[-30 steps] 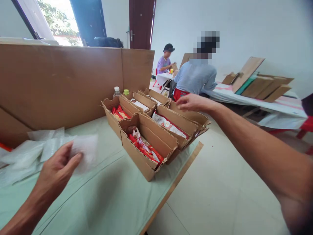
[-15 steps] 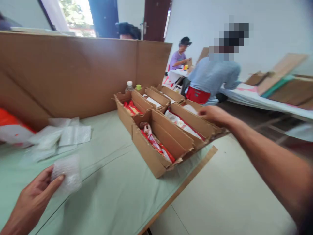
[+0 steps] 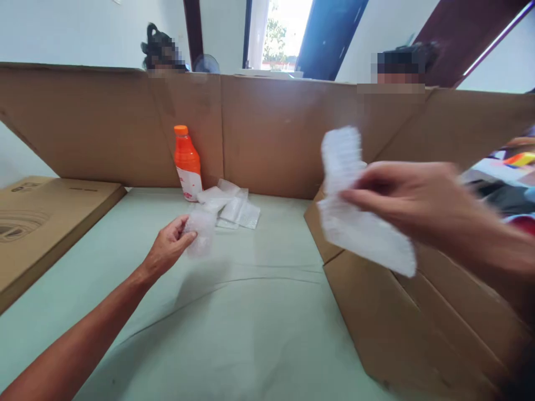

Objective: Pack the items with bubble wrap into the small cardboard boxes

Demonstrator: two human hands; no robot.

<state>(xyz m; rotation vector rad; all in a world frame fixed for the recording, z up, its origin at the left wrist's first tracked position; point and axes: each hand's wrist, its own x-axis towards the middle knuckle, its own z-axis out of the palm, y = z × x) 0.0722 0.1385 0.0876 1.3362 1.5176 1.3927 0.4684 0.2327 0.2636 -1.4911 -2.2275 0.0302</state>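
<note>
Half a second ago your right hand point(image 3: 418, 192) was down at the cartons point(image 3: 376, 312); now it pinches a limp white sheet point(image 3: 368, 239), raised well right of the orange bottle point(image 3: 188, 161). Your left hand point(image 3: 169, 245) still grips the small bubble-wrap piece point(image 3: 203, 236), now on the bottle's near side. The bottle, cut off then, now stands whole on the worktop point(image 3: 251, 323), loose wrap pieces point(image 3: 234, 206) right beside it.

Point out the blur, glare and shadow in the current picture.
Head view: the right hand and the white wrap it holds are smeared, while the left hand looks crisper; head view: the bright opening is partly washed out, with bluish glare on the blue door; head view: a soft shadow lies on the table.
</note>
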